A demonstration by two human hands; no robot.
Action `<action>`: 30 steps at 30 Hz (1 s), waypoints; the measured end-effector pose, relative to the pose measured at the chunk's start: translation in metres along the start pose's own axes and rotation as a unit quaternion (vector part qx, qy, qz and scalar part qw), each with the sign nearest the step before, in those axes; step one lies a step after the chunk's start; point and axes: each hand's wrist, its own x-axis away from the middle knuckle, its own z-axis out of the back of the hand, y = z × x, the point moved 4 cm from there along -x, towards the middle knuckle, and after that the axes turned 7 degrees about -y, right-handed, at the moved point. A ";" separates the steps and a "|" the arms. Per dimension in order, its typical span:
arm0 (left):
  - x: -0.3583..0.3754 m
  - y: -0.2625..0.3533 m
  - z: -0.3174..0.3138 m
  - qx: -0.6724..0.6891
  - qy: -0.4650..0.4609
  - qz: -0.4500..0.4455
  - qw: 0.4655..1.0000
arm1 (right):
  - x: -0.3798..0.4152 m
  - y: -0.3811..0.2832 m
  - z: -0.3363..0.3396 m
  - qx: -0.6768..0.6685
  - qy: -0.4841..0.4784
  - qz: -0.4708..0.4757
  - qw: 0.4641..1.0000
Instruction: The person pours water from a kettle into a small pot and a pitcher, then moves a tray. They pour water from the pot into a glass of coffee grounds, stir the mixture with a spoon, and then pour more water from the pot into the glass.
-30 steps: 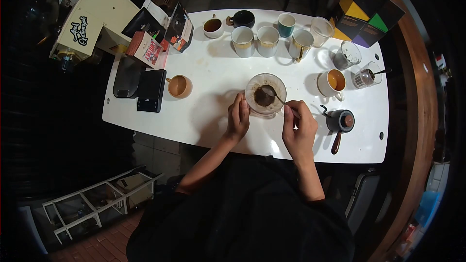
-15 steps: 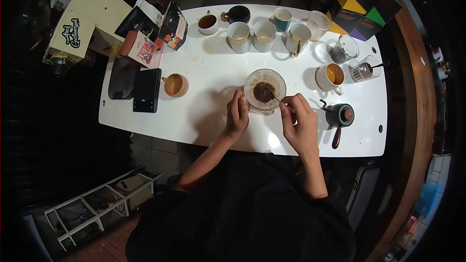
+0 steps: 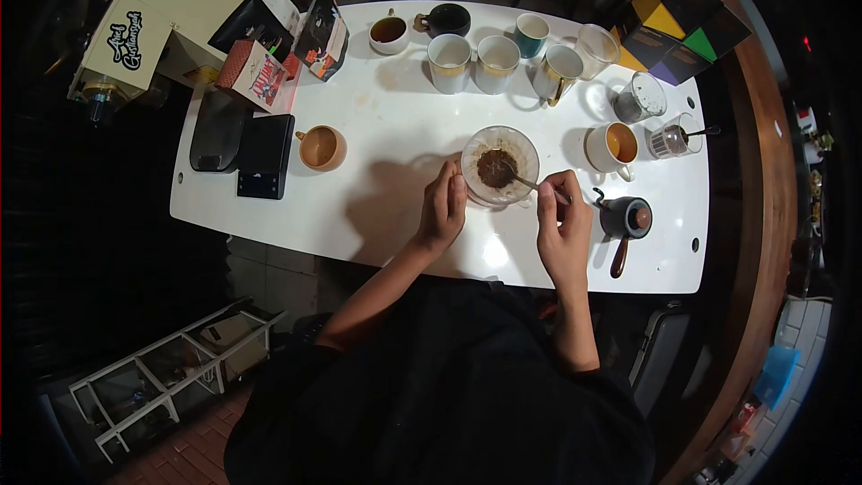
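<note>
In the middle of the table stands a clear coffee dripper (image 3: pixel 523 145) lined with a pale filter, with dark wet coffee grounds (image 3: pixel 494 168) at its bottom. My left hand (image 3: pixel 444 207) is closed on the dripper's left side, its fingers upright against the wall. Between thumb and fingers, my right hand (image 3: pixel 566 220) pinches the handle of a metal spoon (image 3: pixel 525 182). The spoon slants down to the left over the rim, its tip at the grounds. What lies under the dripper is mostly hidden.
Right of my hand sits a dark kettle-like pot (image 3: pixel 626 217) with a wooden handle; behind it is a cup (image 3: pixel 611 145) of orange-brown liquid. Several mugs (image 3: pixel 496 65) line the back. A brown cup (image 3: pixel 321 148) and black scale (image 3: pixel 267 157) stand left.
My right hand has drawn slightly right, and more of the spoon shows above the grounds. My left hand stays at the dripper. The whole view has shifted a little.
</note>
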 end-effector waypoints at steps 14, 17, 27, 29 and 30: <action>0.007 -0.009 0.000 -0.004 -0.005 0.020 1.000 | 0.002 0.028 -0.003 -0.226 -0.053 -0.074 0.970; 0.002 0.006 -0.001 0.011 0.008 0.011 1.000 | 0.000 0.032 -0.002 -0.281 -0.069 -0.073 0.954; 0.001 0.011 -0.002 -0.012 0.000 0.002 1.000 | 0.001 0.029 0.002 -0.224 -0.054 -0.015 0.973; 0.000 0.012 -0.002 -0.002 0.010 0.011 1.000 | 0.003 0.021 0.005 -0.125 -0.037 0.026 0.991; 0.000 0.009 -0.002 -0.002 0.009 0.010 1.000 | 0.004 0.014 0.006 -0.074 -0.033 0.072 0.994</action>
